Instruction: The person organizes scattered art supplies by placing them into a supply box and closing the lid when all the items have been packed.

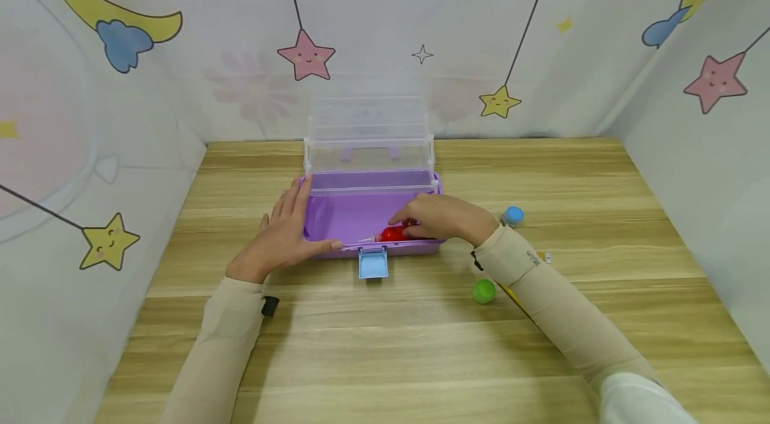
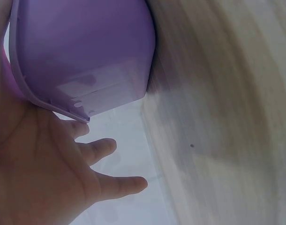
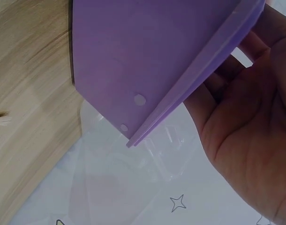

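A purple plastic box [image 1: 337, 210] stands on the table with its clear lid [image 1: 368, 123] raised at the back. My left hand [image 1: 283, 230] lies over its left end, fingers extended along the side and thumb on the front rim. In the left wrist view, the palm [image 2: 35, 164] rests against the rim with several fingers spread. Reaching in over the right end, my right hand [image 1: 439, 215] holds a red, bottle-like thing [image 1: 394, 234] with a thin pale tip, low behind the front wall. The box wall hides the right fingertips in the right wrist view.
A blue latch [image 1: 373, 263] hangs open at the box's front. Right of the box stand a blue-lidded small jar [image 1: 513, 215] and a green one [image 1: 484, 291]. A yellow stick [image 1: 519, 301] lies partly under the right forearm. Brush bristles [image 3: 2, 120] show in the right wrist view.
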The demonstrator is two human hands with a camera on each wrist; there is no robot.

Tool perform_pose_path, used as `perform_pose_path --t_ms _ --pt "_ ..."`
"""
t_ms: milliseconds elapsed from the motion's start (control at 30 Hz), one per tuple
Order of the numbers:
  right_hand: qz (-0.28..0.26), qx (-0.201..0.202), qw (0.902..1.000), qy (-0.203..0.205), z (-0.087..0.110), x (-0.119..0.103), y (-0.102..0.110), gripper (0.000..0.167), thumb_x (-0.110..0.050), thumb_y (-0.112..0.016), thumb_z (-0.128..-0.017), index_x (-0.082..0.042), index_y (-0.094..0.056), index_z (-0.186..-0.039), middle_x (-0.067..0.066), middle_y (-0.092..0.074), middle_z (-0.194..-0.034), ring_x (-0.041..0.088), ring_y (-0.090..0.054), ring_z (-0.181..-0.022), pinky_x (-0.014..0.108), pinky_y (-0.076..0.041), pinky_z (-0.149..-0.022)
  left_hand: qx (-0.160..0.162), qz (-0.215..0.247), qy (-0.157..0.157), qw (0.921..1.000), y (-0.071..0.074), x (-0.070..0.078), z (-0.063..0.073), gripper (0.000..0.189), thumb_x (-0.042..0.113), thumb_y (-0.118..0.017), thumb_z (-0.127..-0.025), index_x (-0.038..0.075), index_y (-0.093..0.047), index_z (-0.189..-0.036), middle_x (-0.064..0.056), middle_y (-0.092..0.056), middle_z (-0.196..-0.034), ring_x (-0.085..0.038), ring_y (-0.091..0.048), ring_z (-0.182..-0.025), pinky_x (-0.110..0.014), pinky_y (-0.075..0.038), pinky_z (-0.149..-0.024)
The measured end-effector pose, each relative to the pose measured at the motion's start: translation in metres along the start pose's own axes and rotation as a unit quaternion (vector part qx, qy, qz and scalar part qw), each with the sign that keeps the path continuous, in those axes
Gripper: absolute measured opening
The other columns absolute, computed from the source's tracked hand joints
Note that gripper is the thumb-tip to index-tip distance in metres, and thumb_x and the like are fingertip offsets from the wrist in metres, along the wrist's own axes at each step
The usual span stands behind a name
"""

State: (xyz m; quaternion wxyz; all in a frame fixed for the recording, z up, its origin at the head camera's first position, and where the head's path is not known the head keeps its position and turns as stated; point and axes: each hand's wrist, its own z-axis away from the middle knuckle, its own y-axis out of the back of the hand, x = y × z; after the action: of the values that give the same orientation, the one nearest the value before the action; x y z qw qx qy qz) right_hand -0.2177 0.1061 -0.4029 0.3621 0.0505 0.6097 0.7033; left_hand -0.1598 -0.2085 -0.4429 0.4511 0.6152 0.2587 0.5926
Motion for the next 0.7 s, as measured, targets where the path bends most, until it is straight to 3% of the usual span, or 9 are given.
perform_pose_path --t_ms 167,333,700 --pt "0.013 0.01 0.9998 -0.014 0.003 -0.002 0.002 0.034 -0.015 -0.065 -0.1 -0.009 -0.068 -0.134 0.002 -0.072 -0.108 0.014 -0.06 -0.086 0.031 -0.055 -0.082 0.0 0.002 0.001 1.0 -0.001 -0.001 0.0 0.134 0.08 -0.069 -0.073 0.031 0.02 -0.161 -0.005 0.015 -0.17 -0.047 -0.003 -0.154 -0.085 -0.009 -0.106" --pt "0.013 0.022 0.9994 -0.025 0.008 -0.003 0.004 0.036 -0.017 -0.065 -0.1 -0.009 -0.067 -0.135 0.007 -0.072 -0.119 0.018 -0.066 -0.099 0.038 -0.056 -0.092 0.001 0.004 -0.002 1.0 -0.003 -0.002 -0.001 0.133 0.08 -0.069 -0.075 0.032 0.022 -0.16 -0.005 0.017 -0.17 -0.049 -0.005 -0.153 -0.086 -0.011 -0.104" --pt "-0.042 0.06 0.9969 -0.029 0.027 0.001 0.007 0.037 -0.019 -0.064 -0.101 -0.006 -0.064 -0.137 0.009 -0.066 -0.135 0.025 -0.061 -0.127 0.043 -0.049 -0.107 -0.003 0.005 -0.002 1.0 -0.002 -0.001 -0.001 0.134 0.081 -0.069 -0.074 0.031 0.021 -0.16 -0.002 0.018 -0.17 -0.049 -0.006 -0.153 -0.086 -0.01 -0.105"
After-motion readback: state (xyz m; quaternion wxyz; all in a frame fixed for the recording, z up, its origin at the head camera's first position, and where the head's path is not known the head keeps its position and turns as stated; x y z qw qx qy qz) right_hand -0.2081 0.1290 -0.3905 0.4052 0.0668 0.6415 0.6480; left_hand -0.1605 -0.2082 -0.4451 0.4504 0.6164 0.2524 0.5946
